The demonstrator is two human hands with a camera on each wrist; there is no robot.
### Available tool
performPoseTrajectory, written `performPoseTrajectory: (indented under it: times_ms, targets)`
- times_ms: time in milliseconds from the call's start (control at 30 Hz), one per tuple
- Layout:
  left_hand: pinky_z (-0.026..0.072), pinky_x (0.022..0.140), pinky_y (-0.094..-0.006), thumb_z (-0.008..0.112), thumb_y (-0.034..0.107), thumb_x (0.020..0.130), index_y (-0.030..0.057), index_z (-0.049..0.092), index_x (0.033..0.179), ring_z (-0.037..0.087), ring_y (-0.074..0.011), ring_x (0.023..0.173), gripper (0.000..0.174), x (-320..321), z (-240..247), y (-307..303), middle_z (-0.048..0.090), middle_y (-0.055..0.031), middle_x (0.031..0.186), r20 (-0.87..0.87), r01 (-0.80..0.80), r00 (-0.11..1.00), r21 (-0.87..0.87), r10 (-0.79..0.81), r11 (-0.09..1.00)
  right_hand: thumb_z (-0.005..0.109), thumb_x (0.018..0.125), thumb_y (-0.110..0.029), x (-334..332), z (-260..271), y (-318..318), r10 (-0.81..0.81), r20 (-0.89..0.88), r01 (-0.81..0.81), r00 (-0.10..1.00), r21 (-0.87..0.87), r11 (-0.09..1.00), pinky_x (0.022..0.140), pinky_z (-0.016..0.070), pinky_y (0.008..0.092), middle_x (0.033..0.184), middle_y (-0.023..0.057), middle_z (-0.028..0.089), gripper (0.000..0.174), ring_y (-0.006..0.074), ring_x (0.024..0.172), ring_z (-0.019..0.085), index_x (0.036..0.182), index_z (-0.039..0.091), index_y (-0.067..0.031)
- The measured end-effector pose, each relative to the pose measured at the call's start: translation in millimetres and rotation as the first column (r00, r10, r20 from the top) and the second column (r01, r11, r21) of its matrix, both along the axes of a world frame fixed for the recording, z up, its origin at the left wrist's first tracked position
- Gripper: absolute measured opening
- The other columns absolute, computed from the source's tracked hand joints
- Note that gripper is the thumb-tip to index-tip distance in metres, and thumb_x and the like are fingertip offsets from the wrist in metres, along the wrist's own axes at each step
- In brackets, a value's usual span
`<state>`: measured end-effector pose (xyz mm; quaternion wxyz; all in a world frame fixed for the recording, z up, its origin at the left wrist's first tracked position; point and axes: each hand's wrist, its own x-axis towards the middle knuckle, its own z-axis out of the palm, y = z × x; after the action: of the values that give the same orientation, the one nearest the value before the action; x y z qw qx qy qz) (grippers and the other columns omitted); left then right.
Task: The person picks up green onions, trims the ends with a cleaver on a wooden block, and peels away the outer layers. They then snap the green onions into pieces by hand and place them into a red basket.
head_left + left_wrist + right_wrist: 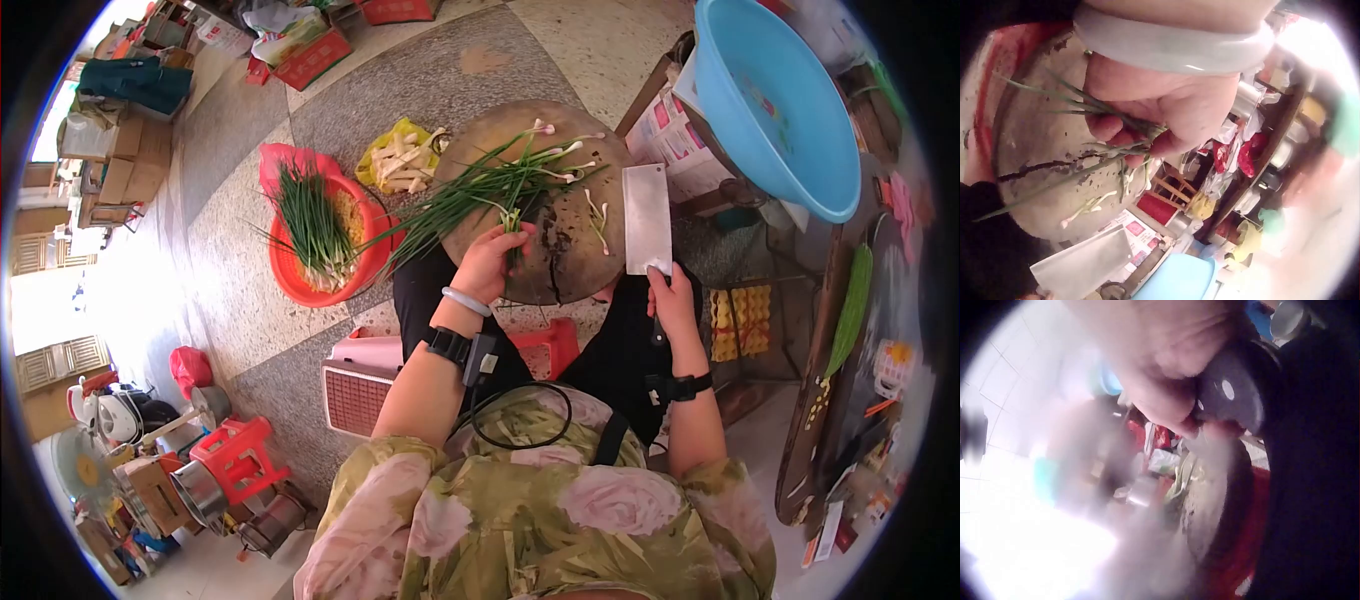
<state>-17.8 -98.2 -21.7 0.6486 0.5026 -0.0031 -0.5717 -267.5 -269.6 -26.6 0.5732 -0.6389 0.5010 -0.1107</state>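
My left hand [485, 262] grips a small bunch of scallions [511, 222] over the near part of a round wooden chopping block [590, 272]. In the left wrist view, thin green stems [1129, 119] pass between its thumb and fingers. A cleaver [648, 215] is in my right hand [677, 305], fingers round the dark handle [1232, 387], the broad blade pointing away at the block's right edge. More scallions [480, 188] lie across the block, white bulbs to the right, green tops hanging over the left edge. Some loose small scallions [598, 222] lie near the blade.
An orange-red basin [288, 284] with scallions stands left on the floor, near a yellow bag [407, 128] of pale cut pieces. At right are a large blue basin [800, 150], a long green gourd [850, 310] and yellow egg trays [740, 322]. The block has a dark crack [554, 240].
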Motion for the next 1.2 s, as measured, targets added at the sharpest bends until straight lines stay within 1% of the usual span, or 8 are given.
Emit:
performPoseTrajectory:
  times_ms: [167, 233, 300, 400, 667, 833, 933, 1200]
  targets:
    - [0.0354, 0.054, -0.0219, 0.054, 0.015, 0.089, 0.0076, 0.062, 0.100, 0.049, -0.0080, 0.066, 0.015, 4.3, 6.4, 6.8, 0.056, 0.0019, 0.076, 0.019, -0.001, 1.000, -0.005, 0.001, 1.000, 0.057, 0.090, -0.022, 27.9, -18.5, -1.5, 0.001, 0.047, -0.005, 0.999, 0.096, 0.995, 0.039, 0.0373, 0.0255, 0.059, 0.0019, 0.049, 0.022, 0.0099, 0.041, 0.047, 0.093, 0.054, -0.0006]
    - [0.0360, 0.055, -0.0221, 0.054, 0.015, 0.090, 0.0078, 0.061, 0.100, 0.050, -0.0080, 0.067, 0.014, 7.6, 13.3, 10.8, 0.056, 0.0019, 0.077, 0.007, -0.020, 1.000, -0.010, 0.020, 1.000, 0.059, 0.088, -0.029, 33.6, -24.7, -8.5, 0.118, -0.044, -0.115, 0.992, 0.071, 0.991, 0.049, 0.0463, 0.0326, 0.067, 0.0097, 0.059, 0.031, 0.0210, 0.053, 0.059, 0.092, 0.054, 0.0009]
    - [0.0366, 0.056, -0.0223, 0.054, 0.016, 0.090, 0.0081, 0.061, 0.100, 0.050, -0.0080, 0.067, 0.014, 11.4, 15.5, 13.8, 0.056, 0.0020, 0.077, -0.006, -0.030, 1.000, -0.022, 0.030, 0.999, 0.057, 0.086, -0.043, 38.2, -29.8, -11.0, 0.241, -0.367, -0.394, 0.899, -0.435, 0.810, 0.068, 0.0505, 0.0411, 0.085, 0.0193, 0.065, 0.046, 0.0335, 0.079, 0.065, 0.094, 0.056, 0.0021]
    - [0.0411, 0.059, -0.0237, 0.052, 0.014, 0.091, 0.0068, 0.060, 0.100, 0.052, -0.0092, 0.070, 0.014, 21.2, 20.2, 25.4, 0.057, 0.0010, 0.080, -0.023, -0.070, 0.997, -0.086, 0.068, 0.994, 0.052, 0.083, -0.056, 55.5, 4.9, -12.3, 0.292, -0.638, -0.566, 0.712, -0.275, 0.777, 0.081, 0.0472, 0.0456, 0.098, 0.0236, 0.064, 0.059, 0.0386, 0.098, 0.059, 0.097, 0.058, 0.0010]
    - [0.0428, 0.066, -0.0315, 0.051, 0.017, 0.092, 0.0014, 0.055, 0.101, 0.052, -0.0178, 0.073, 0.018, 47.5, 36.7, 62.0, 0.053, -0.0047, 0.077, -0.032, -0.305, 0.951, -0.231, 0.306, 0.924, 0.051, 0.084, -0.056, 68.3, 21.8, -14.8, 0.327, -0.757, -0.727, 0.565, -0.270, 0.632, 0.075, 0.0487, 0.0460, 0.088, 0.0194, 0.066, 0.054, 0.0368, 0.086, 0.063, 0.084, 0.063, -0.0024]
    - [0.0431, 0.067, -0.0329, 0.048, 0.018, 0.094, 0.0026, 0.053, 0.101, 0.050, -0.0189, 0.073, 0.017, 66.5, 51.5, 97.1, 0.050, -0.0042, 0.077, -0.030, -0.381, 0.920, -0.307, 0.391, 0.872, 0.059, 0.084, -0.044, 64.4, 71.7, -0.4, 0.340, -0.700, -0.702, 0.628, -0.320, 0.636, 0.065, 0.0475, 0.0443, 0.076, 0.0174, 0.064, 0.041, 0.0362, 0.075, 0.062, 0.080, 0.062, -0.0032]
    - [0.0447, 0.065, -0.0357, 0.047, 0.018, 0.094, 0.0038, 0.053, 0.100, 0.052, -0.0219, 0.071, 0.017, 74.3, 53.8, 111.5, 0.053, -0.0060, 0.077, -0.075, -0.465, 0.882, -0.298, 0.466, 0.834, 0.064, 0.082, -0.035, 64.4, 95.0, 25.6, 0.628, -0.404, -0.738, 0.665, -0.229, 0.635, 0.059, 0.0459, 0.0398, 0.069, 0.0169, 0.061, 0.032, 0.0349, 0.068, 0.061, 0.078, 0.060, -0.0033]
    - [0.0455, 0.065, -0.0357, 0.047, 0.017, 0.095, 0.0041, 0.053, 0.098, 0.053, -0.0210, 0.070, 0.014, 84.5, 43.3, 112.2, 0.054, -0.0057, 0.078, -0.153, -0.534, 0.843, -0.345, 0.515, 0.772, 0.060, 0.083, -0.030, 122.6, 106.4, 97.0, 0.961, -0.158, -0.966, 0.226, -0.160, 0.201, 0.064, 0.0480, 0.0438, 0.074, 0.0154, 0.064, 0.026, 0.0355, 0.072, 0.062, 0.079, 0.062, -0.0048]
